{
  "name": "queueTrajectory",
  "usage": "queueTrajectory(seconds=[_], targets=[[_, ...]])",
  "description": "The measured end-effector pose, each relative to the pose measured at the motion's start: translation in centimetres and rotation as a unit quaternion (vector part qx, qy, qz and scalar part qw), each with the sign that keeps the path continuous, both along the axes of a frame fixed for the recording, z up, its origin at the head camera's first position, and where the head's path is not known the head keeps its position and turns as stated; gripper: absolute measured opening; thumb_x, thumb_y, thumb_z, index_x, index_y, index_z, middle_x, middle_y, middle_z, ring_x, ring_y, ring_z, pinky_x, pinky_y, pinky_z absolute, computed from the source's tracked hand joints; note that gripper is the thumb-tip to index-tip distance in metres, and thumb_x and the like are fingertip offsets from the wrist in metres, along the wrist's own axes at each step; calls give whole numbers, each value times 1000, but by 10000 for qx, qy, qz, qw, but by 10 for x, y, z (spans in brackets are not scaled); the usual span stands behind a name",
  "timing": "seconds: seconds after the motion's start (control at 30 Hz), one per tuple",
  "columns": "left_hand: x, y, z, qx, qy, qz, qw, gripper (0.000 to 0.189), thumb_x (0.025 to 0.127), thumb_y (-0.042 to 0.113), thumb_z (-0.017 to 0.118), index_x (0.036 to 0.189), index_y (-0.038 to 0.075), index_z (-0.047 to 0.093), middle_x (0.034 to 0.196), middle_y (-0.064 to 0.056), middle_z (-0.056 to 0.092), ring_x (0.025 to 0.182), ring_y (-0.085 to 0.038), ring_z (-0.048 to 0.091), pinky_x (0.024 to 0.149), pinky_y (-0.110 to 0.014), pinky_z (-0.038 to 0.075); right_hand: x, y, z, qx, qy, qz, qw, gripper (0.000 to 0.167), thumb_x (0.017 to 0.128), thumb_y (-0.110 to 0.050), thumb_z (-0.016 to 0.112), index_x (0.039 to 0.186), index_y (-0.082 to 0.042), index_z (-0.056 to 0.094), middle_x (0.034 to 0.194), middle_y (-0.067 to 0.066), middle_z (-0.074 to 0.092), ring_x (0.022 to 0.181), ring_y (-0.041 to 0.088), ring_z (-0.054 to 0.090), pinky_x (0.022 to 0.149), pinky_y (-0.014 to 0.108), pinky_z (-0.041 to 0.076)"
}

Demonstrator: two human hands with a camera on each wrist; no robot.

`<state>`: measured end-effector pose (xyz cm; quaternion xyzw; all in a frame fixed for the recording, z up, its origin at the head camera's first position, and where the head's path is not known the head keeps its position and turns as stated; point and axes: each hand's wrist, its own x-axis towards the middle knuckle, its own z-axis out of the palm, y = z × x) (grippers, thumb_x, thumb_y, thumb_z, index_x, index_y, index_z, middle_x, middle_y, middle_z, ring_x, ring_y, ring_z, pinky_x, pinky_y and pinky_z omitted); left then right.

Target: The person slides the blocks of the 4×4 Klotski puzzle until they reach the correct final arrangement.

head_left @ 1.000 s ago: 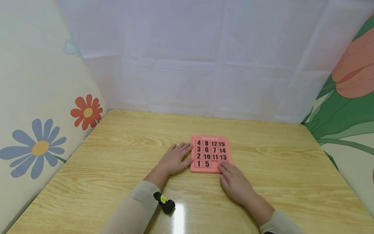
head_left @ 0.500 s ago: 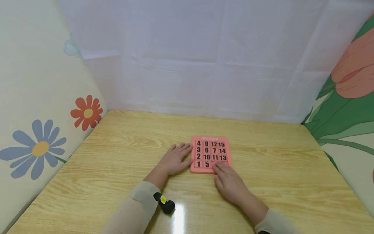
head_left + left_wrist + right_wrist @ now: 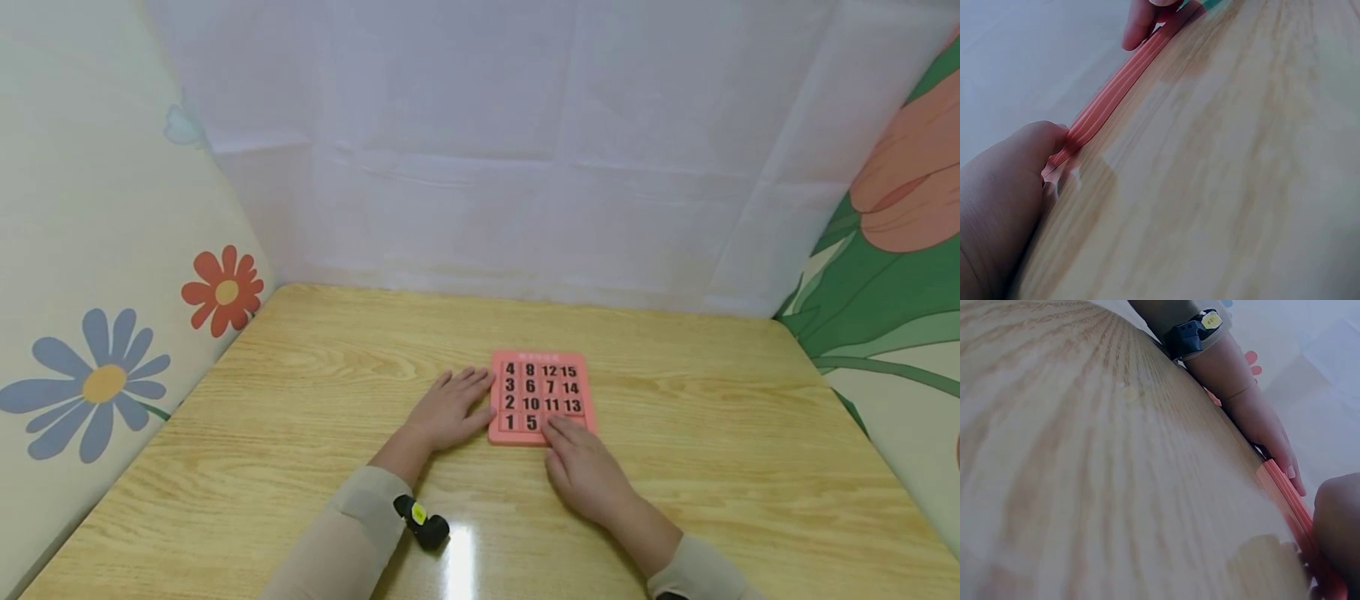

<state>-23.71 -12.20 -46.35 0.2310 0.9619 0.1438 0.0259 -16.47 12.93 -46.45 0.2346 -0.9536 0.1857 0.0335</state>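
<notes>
A pink sliding number puzzle [image 3: 531,396] lies flat on the table with black-numbered tiles in its frame. My left hand [image 3: 448,410] rests beside the puzzle's left edge, fingers extended and thumb against its side. In the left wrist view the thumb [image 3: 1035,145] touches the pink rim [image 3: 1113,97]. My right hand [image 3: 588,468] reaches in from the lower right, its fingertips pressing on the bottom row just right of the 5 tile [image 3: 532,422]. Those fingertips cover the tile under them. The bottom right corner slot, partly behind the fingers, shows bare pink.
The wood-grain table [image 3: 360,358] extends around the puzzle. A white cloth [image 3: 480,208] hangs behind it, and flower-printed panels [image 3: 112,250] stand at both sides. A black wrist device [image 3: 423,522] sits on the left cuff.
My right fingertips have slid left along the bottom row, from the corner to beside the 5. The gap beside the 5 is now covered by them. My left hand has stayed put.
</notes>
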Motion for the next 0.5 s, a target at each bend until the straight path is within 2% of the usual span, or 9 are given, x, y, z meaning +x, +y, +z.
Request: queueTrajectory(seconds=[0.2, 0.37, 0.5], targets=[[0, 0, 1, -22, -20, 18, 10000, 66, 101, 51, 40, 155, 15, 29, 161, -4, 29, 152, -27, 22, 126, -49, 11, -7, 4, 1, -177, 15, -223, 9996, 45, 102, -24, 46, 141, -2, 51, 150, 14, 47, 141, 32, 43, 119, 48, 32], [0, 0, 0, -17, -23, 14, 10000, 66, 101, 51, 40, 155, 16, 29, 162, -4, 29, 152, -27, 22, 126, -49, 11, -19, 10, 1, -195, -151, -592, 9979, 47, 103, -27, 44, 143, -3, 49, 153, 14, 43, 143, 31, 39, 120, 48, 30], [1, 0, 1, -2, -16, 21, 10000, 66, 101, 52, 39, 155, 16, 29, 161, -4, 29, 152, -27, 22, 126, -49, 12, -27, 14, -1, -141, -183, -654, 9976, 48, 103, -27, 43, 144, -1, 48, 152, 14, 44, 142, 32, 40, 120, 48, 31]])
